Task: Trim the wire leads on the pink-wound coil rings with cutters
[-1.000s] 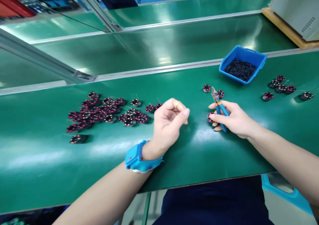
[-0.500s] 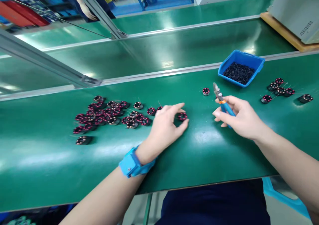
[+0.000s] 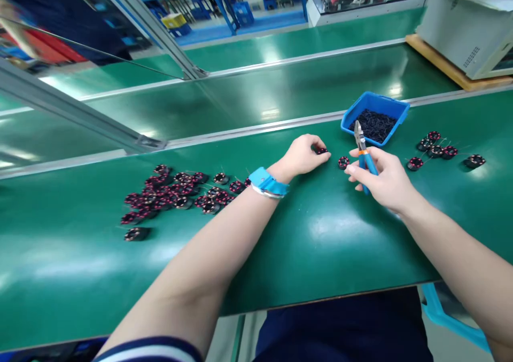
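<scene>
My left hand (image 3: 303, 155), with a blue band at its wrist, is closed around a small black and red wound coil (image 3: 321, 151) low over the green table. Just right of it another wound coil (image 3: 343, 163) lies on the table. In my right hand (image 3: 379, 178) is a pair of cutting pliers (image 3: 365, 156) with blue and orange handles, jaws pointing up and away. The plier tip overlaps the near side of a blue bin (image 3: 374, 117) in view, which holds many short dark wire bits (image 3: 373, 125).
A heap of wound coils (image 3: 164, 194) covers the left part of the green table (image 3: 320, 255). A smaller group of coils (image 3: 435, 151) with thin wire ends lies at right. Behind run a metal rail and post (image 3: 112, 113); a grey machine (image 3: 467, 28) stands back right. A person (image 3: 72, 15) is at upper left.
My left hand has moved away and to the right, carrying a coil beside the other one. My right hand keeps the pliers, with their jaws now nearer the bin in view.
</scene>
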`<control>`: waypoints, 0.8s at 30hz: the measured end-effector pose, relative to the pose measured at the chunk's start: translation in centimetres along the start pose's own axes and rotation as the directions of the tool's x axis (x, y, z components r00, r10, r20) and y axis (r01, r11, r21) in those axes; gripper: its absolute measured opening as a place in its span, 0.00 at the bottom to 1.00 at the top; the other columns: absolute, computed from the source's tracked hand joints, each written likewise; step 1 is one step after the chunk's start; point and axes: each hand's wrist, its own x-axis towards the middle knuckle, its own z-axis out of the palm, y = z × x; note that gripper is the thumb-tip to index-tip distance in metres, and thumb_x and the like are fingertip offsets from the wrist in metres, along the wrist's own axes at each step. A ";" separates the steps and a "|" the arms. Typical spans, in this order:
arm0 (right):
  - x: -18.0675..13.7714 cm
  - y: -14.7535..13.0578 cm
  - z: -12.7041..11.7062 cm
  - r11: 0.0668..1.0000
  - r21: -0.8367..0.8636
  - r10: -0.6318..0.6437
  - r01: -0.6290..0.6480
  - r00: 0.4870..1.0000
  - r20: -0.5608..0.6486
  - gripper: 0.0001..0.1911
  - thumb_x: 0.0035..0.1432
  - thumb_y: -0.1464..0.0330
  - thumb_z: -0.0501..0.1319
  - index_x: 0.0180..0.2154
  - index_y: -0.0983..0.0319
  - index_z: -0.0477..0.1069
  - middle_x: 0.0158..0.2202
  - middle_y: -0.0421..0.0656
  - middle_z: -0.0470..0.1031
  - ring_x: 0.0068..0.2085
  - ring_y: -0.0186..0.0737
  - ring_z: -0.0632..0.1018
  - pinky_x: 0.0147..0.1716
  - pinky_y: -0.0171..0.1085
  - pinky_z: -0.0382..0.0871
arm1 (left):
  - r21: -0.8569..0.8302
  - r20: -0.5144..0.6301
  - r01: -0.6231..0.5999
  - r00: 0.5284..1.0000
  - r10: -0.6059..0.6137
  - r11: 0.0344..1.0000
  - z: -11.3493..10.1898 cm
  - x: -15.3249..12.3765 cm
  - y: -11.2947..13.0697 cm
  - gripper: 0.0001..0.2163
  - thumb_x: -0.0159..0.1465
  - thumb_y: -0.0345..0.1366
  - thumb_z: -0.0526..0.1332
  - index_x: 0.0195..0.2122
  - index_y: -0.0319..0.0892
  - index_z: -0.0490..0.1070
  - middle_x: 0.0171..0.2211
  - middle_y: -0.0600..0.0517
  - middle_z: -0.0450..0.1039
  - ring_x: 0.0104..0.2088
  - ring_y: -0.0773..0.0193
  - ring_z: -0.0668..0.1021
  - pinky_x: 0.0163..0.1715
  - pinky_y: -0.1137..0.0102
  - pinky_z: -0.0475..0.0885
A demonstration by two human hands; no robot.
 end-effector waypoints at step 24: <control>-2.3 0.2 2.5 0.982 -0.168 0.148 -0.085 0.901 0.408 0.07 0.47 0.67 0.62 0.30 0.63 0.68 0.23 0.35 0.65 0.24 0.32 0.67 0.26 0.34 0.60 | -0.282 0.125 -0.123 0.979 0.163 0.952 0.4 -12.2 2.5 0.07 0.66 0.34 0.55 0.30 0.41 0.64 0.24 0.56 0.66 0.23 0.71 0.67 0.23 0.74 0.64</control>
